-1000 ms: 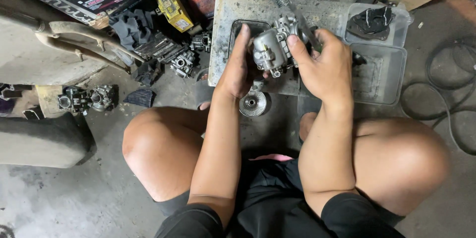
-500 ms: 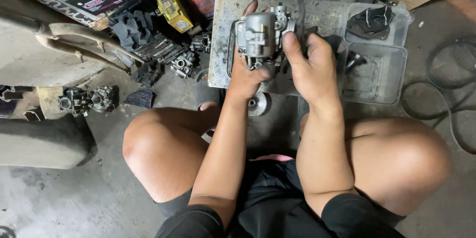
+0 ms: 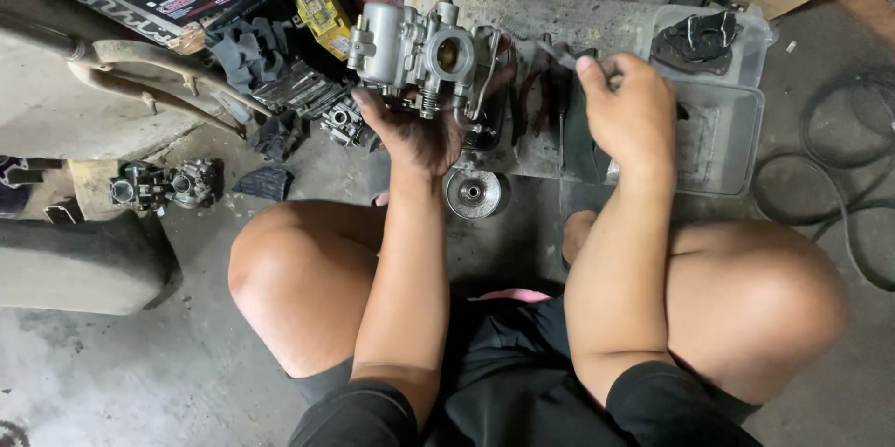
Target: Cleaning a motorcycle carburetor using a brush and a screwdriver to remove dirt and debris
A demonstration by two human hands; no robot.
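The left hand cradles a silver carburetor in its grip; right of the carburetor, the right hand pinches a thin tool.

Carburetor: grey cast metal, grimy, with a round brass-coloured opening facing the camera.
Pose: raised off the floor, lying across the left palm.
Tool: thin, dark, pinched at the right fingertips.

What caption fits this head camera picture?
Left hand lifts a metal carburetor; right hand holds a thin tool above a metal tray.
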